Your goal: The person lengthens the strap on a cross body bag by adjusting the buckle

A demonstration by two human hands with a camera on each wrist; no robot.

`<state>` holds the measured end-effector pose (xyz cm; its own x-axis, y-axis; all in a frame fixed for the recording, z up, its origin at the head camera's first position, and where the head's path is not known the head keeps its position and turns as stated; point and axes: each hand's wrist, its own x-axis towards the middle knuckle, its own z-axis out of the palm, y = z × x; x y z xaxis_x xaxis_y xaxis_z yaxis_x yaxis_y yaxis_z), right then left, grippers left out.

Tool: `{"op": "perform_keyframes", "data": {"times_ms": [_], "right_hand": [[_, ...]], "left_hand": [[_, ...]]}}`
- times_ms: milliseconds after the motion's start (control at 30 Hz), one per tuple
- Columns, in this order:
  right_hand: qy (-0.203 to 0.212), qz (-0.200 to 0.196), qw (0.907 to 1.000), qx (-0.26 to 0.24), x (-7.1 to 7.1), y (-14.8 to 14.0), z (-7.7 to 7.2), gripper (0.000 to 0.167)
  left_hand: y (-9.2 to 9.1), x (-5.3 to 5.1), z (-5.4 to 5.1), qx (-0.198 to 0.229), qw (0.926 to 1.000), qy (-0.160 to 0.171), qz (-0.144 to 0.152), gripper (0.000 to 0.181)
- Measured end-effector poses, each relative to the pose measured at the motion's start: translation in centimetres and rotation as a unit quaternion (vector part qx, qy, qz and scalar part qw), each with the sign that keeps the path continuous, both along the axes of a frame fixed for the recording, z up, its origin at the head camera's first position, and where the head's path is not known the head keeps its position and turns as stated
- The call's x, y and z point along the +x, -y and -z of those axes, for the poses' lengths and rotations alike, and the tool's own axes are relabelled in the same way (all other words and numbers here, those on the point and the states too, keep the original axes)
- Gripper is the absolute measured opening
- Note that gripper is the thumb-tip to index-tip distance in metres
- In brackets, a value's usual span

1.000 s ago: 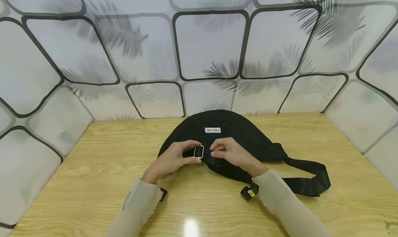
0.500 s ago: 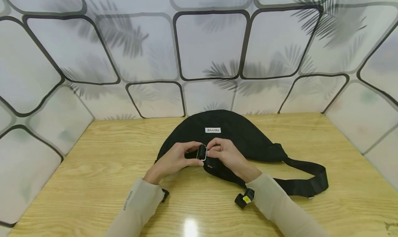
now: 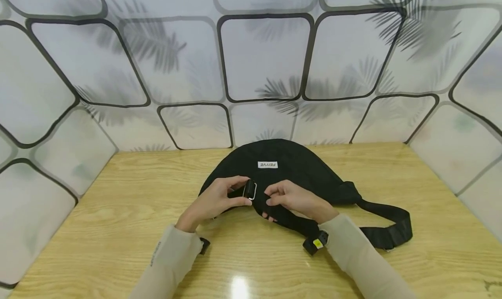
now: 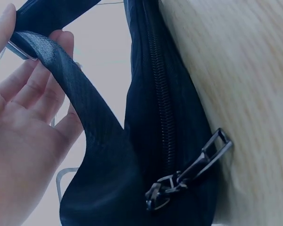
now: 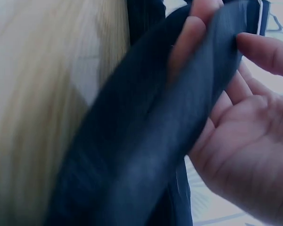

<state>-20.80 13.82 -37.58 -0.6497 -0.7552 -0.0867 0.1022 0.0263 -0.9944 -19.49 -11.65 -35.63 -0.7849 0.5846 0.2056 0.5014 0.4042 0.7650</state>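
A black waist bag (image 3: 302,166) with a white label lies on the table. In front of it my left hand (image 3: 211,204) pinches a silver-rimmed strap slider (image 3: 249,190) between thumb and fingers, with black webbing running through it. The left wrist view shows the strap (image 4: 66,80) curving down from that hand beside the bag's zipper (image 4: 161,89) and its metal pull (image 4: 198,165). Slightly right of the slider, my right hand (image 3: 300,199) pinches black webbing (image 5: 179,108) between thumb and index finger; other fingers show below it. The strap's end is hard to make out.
The bag's strap loop (image 3: 404,225) lies on the wooden table (image 3: 117,229) at the right. A dark device with a yellow mark (image 3: 317,243) sits under the right cuff. A patterned backdrop (image 3: 266,59) rises behind the table and at both sides.
My right hand moved left to touch the slider, then drew back to the right with the webbing. The left hand shifted slightly and keeps its hold on the slider. The bag stays in place.
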Motion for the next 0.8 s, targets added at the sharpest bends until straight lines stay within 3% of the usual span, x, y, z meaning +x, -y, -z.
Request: {"op": "perform_keyframes", "data": {"times_ms": [133,333,500,667,800], "right_hand": [[-0.022,-0.016,0.9995,0.017,-0.1,-0.2,0.1,0.018],[-0.065,0.003,0.9977,0.022,0.0,0.2,0.0,0.016],[-0.063,0.036,0.9973,-0.002,0.3,0.8,-0.3,0.014],[-0.055,0.063,0.9963,-0.018,0.4,1.1,-0.6,0.011],[-0.044,0.021,0.9988,0.004,0.1,0.3,-0.6,0.014]], "left_hand": [[0.0,0.1,0.1,0.002,1.0,0.007,-0.001,0.051],[-0.5,0.0,0.3,0.013,0.9995,0.027,0.011,0.054],[-0.9,-0.1,0.6,0.025,0.9986,0.032,0.035,0.049],[-1.0,0.0,0.4,0.031,0.999,0.009,0.031,0.046],[-0.6,0.1,0.1,0.013,0.9999,-0.004,0.01,0.048]]}}
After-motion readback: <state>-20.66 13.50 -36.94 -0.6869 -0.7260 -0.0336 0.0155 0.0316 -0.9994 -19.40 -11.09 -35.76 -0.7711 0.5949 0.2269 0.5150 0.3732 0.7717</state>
